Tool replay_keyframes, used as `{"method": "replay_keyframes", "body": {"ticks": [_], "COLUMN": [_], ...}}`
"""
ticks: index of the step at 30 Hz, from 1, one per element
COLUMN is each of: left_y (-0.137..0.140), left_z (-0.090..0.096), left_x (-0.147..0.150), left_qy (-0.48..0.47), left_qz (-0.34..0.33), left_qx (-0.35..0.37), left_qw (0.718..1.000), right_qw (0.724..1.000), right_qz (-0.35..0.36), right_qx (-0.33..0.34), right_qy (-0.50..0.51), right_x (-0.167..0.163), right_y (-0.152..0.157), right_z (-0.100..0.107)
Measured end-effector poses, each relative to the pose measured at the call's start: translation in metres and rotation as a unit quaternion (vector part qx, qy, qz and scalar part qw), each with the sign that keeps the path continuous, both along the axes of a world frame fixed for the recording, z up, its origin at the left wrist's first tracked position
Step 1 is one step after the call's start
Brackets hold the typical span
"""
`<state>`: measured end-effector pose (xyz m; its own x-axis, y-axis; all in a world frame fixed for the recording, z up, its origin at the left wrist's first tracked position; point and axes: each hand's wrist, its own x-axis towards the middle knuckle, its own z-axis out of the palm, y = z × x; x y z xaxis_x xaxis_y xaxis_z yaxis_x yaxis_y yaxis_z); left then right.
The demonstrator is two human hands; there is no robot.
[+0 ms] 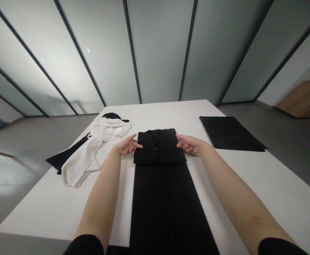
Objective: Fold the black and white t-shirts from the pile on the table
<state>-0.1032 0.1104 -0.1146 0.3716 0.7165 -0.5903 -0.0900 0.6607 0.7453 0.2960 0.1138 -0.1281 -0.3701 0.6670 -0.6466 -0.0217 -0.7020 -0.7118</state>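
Observation:
A black garment (157, 147) lies in the middle of the white table, its far part folded into a neat rectangle with a small red spot near its centre. From under that fold, a long flat black section (168, 205) runs toward me and past the bottom of the view. My left hand (127, 145) is at the left edge of the folded part, fingers loosely apart, fingertips touching its side. On the opposite edge, my right hand (189, 144) rests with loosely curved fingers, fingertips against the cloth. Neither hand visibly grips the fabric.
On the left of the white table (240, 177) lie a crumpled white garment (96, 141), a dark cap (111, 115) and dark cloth (72, 154). A flat black rectangular piece (229, 132) is at the right edge. Frosted glass panels (160, 53) stand behind.

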Motion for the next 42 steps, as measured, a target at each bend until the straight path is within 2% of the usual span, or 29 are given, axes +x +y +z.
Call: {"method": "replay_keyframes", "body": {"ticks": [2, 5, 8, 13, 16, 20, 23, 26, 29, 32, 34, 35, 37, 39, 40, 42], "left_y": [-0.001, 0.001, 0.009, 0.017, 0.019, 0.019, 0.018, 0.016, 0.013, 0.006, -0.003, -0.009, -0.019, -0.025, -0.026, -0.024], "left_z": [0.005, 0.006, -0.002, -0.024, -0.034, -0.037, -0.036, -0.033, -0.022, -0.001, 0.014, 0.021, 0.029, 0.030, 0.028, 0.021], "left_x": [0.001, 0.008, 0.017, 0.037, 0.044, 0.046, 0.047, 0.053, 0.062, 0.058, 0.041, 0.029, 0.001, -0.020, -0.026, -0.026], "left_qy": [-0.093, -0.223, -0.288, -0.276, -0.257, -0.245, -0.216, -0.175, -0.152, -0.160, -0.160, -0.147, -0.101, -0.051, -0.040, -0.020], "left_qz": [0.012, 0.029, 0.051, 0.116, 0.145, 0.169, 0.182, 0.208, 0.249, 0.267, 0.224, 0.170, 0.017, -0.096, -0.126, -0.140], "left_qx": [-0.024, -0.068, -0.108, -0.097, -0.065, -0.048, -0.025, 0.031, 0.122, 0.231, 0.279, 0.274, 0.230, 0.195, 0.182, 0.158], "left_qw": [0.995, 0.972, 0.950, 0.949, 0.953, 0.954, 0.959, 0.962, 0.949, 0.922, 0.920, 0.935, 0.968, 0.975, 0.974, 0.977], "right_qw": [0.999, 0.988, 0.962, 0.928, 0.926, 0.934, 0.939, 0.943, 0.938, 0.915, 0.912, 0.920, 0.950, 0.971, 0.976, 0.983], "right_qz": [-0.032, -0.060, -0.110, -0.189, -0.194, -0.193, -0.210, -0.223, -0.219, -0.223, -0.203, -0.174, -0.075, 0.023, 0.056, 0.076], "right_qx": [-0.010, -0.053, -0.076, -0.076, -0.064, -0.038, -0.007, 0.047, 0.152, 0.263, 0.298, 0.299, 0.269, 0.220, 0.196, 0.159], "right_qy": [0.042, 0.133, 0.239, 0.311, 0.318, 0.300, 0.272, 0.241, 0.223, 0.209, 0.195, 0.182, 0.138, 0.090, 0.070, 0.041], "right_x": [-0.005, -0.012, -0.020, -0.040, -0.048, -0.048, -0.046, -0.051, -0.060, -0.057, -0.040, -0.029, -0.003, 0.017, 0.022, 0.023], "right_y": [0.002, 0.003, 0.002, 0.002, 0.004, 0.008, 0.009, 0.007, 0.000, -0.008, -0.014, -0.017, -0.022, -0.025, -0.025, -0.025], "right_z": [0.004, 0.009, 0.011, 0.001, -0.008, -0.019, -0.024, -0.023, -0.011, 0.010, 0.022, 0.027, 0.031, 0.028, 0.025, 0.018]}}
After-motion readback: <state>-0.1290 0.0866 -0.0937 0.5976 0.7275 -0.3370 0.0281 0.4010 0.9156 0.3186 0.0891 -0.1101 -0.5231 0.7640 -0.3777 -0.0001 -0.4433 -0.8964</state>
